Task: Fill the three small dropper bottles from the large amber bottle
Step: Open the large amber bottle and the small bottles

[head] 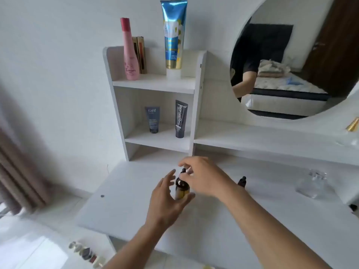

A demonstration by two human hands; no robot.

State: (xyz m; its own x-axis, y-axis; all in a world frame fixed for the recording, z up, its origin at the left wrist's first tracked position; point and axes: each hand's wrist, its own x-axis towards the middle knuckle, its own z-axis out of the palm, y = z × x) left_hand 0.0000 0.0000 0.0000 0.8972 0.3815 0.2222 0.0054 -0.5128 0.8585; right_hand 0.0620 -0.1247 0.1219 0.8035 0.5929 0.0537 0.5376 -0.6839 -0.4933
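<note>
An amber bottle (pixel 181 188) with a black dropper cap (pixel 183 170) stands upright near the middle of the white vanity top (pixel 242 214). My left hand (pixel 167 199) cups it from the left, fingers spread and fairly straight, thumb lying across the bottle's lower right side. From the right, my right hand (pixel 202 175) reaches over the bottle, its fingertips pinching the black cap. One small dark dropper bottle (pixel 242 181) shows just behind my right wrist, partly hidden. I see no other small bottles.
A clear glass bottle (pixel 312 184) sits at the right of the top. A white shelf unit (pixel 195 117) behind holds tubes and a pink bottle. A round mirror (pixel 303 61) hangs at the upper right. Small objects (pixel 85 253) lie on a lower surface at the left.
</note>
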